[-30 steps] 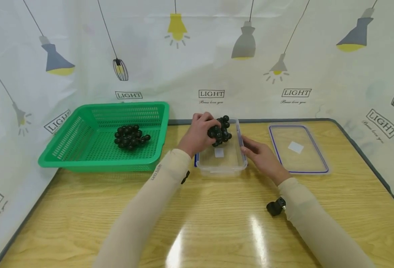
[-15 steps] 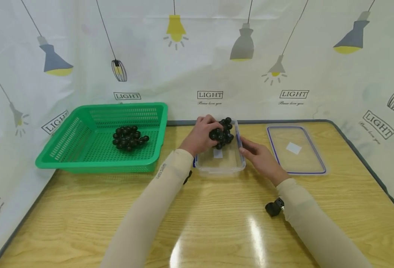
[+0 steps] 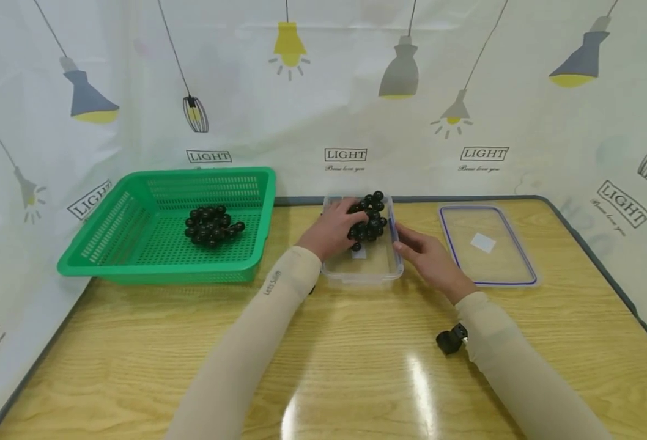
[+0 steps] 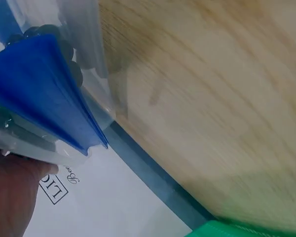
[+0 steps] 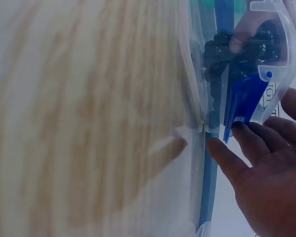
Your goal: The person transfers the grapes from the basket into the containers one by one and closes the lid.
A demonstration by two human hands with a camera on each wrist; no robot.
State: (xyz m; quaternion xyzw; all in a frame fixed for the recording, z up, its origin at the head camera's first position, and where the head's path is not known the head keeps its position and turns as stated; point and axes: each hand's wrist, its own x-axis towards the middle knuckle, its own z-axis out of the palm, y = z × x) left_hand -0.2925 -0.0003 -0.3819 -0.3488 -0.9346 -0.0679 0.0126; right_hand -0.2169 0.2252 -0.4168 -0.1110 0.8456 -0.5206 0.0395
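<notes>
Left hand (image 3: pixel 331 228), fingers curled round grapes (image 3: pixel 373 230) inside box (image 3: pixel 362 277); right hand (image 3: pixel 433 260), fingers relaxed, at its side; grapes likely slippery, best cupped whole.

Beige sleeves (image 3: pixel 241 342), small dark lettering (image 3: pixel 272 283)

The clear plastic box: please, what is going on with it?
A person's left hand touches a bunch of round black grapes inside the clear plastic box, while the right hand is at its right side. Another black bunch lies in the green plastic basket. The clear blue-edged lid lies separately on the wooden table.
</notes>
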